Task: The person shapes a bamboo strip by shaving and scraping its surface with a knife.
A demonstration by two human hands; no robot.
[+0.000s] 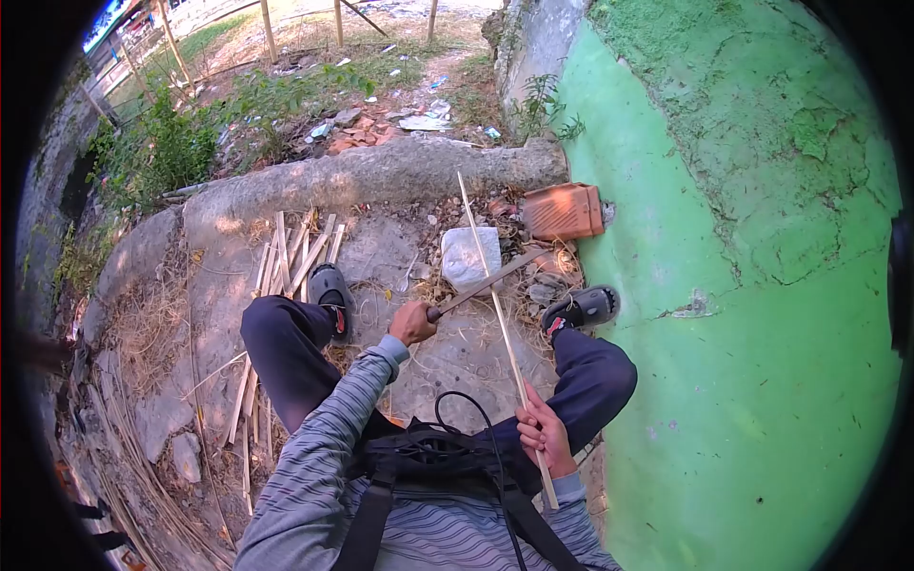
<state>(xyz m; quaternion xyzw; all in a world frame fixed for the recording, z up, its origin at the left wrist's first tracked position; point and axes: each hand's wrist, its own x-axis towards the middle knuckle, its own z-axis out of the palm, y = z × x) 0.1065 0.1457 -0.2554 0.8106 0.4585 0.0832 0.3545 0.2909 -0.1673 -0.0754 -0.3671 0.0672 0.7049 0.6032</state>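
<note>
Nearest, the right hand's grip (543,428) is wrapped around a long pale strip (507,343) near its lower end. Farther out, the left hand's grip (411,324) holds a knife (471,291), its blade crossing the strip near a white block (463,258).
</note>
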